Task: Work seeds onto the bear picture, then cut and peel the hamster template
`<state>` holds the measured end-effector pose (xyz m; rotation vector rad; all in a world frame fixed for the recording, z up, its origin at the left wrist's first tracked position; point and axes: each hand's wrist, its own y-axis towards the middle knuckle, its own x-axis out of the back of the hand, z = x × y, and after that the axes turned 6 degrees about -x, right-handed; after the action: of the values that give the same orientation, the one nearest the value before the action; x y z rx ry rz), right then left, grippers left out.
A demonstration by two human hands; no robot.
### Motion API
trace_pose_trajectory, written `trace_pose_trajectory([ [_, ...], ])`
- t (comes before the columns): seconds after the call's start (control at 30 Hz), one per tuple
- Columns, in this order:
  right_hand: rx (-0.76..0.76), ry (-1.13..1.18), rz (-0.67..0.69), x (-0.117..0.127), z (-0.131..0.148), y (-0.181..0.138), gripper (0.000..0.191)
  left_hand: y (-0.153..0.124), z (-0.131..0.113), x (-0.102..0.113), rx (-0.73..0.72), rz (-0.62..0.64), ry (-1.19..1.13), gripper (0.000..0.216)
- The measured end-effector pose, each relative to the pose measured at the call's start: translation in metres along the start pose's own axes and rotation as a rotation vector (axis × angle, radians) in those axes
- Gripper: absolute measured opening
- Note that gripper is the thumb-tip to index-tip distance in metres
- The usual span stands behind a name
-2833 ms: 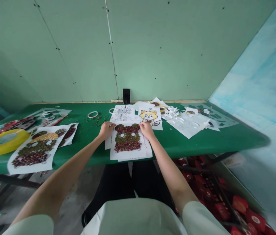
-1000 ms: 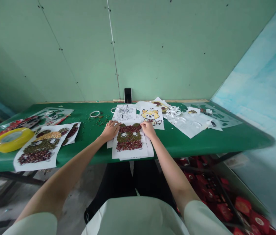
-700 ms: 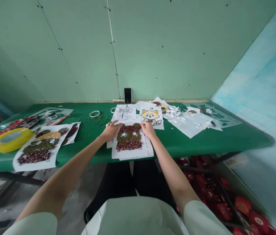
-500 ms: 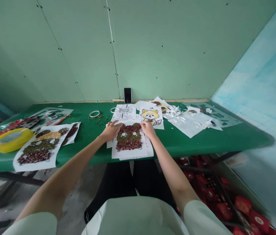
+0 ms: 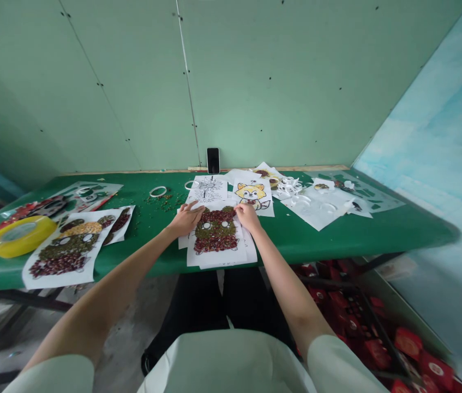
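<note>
In front of me at the table's near edge lies a bean picture (image 5: 217, 229), a white sheet covered with dark red and green beans in the shape of an animal face. Other white sheets show beneath it. My left hand (image 5: 187, 219) rests on its upper left part with the fingers stretched out flat. At the upper right edge my right hand (image 5: 248, 216) is closed, thumb and finger pinching the sheet. Just behind lie a line-drawn flower sheet (image 5: 207, 189) and a yellow fox drawing (image 5: 253, 194).
Left on the green table (image 5: 296, 240) are a yellow tape roll (image 5: 20, 236), a second bean picture (image 5: 67, 248) and loose beans beside a white ring (image 5: 158, 191). A phone (image 5: 213, 161) leans on the wall. White paper scraps (image 5: 290, 187) lie right; red packets (image 5: 408, 342) are below.
The view has shifted very slightly. Both hands and the bean picture stay in the same place.
</note>
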<state>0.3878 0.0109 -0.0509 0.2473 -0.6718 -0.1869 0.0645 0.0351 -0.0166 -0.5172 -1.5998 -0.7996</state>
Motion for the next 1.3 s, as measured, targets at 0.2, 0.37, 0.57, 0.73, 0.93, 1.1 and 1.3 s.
trace_pose_trajectory([
  [0.2,0.000,0.004,0.008,0.002,0.002,0.000,0.027,0.005,0.002,0.001,-0.017,0.026,0.008,0.061],
  [0.37,-0.006,0.014,0.006,0.002,0.004,-0.001,0.027,0.012,0.002,0.000,-0.118,0.039,0.022,0.059],
  [0.57,-0.009,0.017,0.000,0.002,0.004,-0.001,0.027,0.018,0.002,0.003,-0.149,0.083,0.028,0.055],
  [0.73,0.007,-0.002,-0.008,0.000,0.000,0.001,0.026,0.021,0.004,0.004,-0.081,0.033,0.010,0.055],
  [0.93,0.024,-0.003,-0.024,-0.002,-0.003,0.002,0.027,0.021,0.006,0.001,-0.060,0.008,-0.006,0.056],
  [1.1,0.013,-0.014,-0.013,-0.001,-0.002,0.002,0.026,0.022,0.007,0.002,-0.009,-0.021,-0.033,0.055],
  [1.3,-0.003,-0.004,0.003,0.000,-0.002,0.001,0.026,0.018,0.012,0.007,0.028,-0.062,-0.058,0.059],
])
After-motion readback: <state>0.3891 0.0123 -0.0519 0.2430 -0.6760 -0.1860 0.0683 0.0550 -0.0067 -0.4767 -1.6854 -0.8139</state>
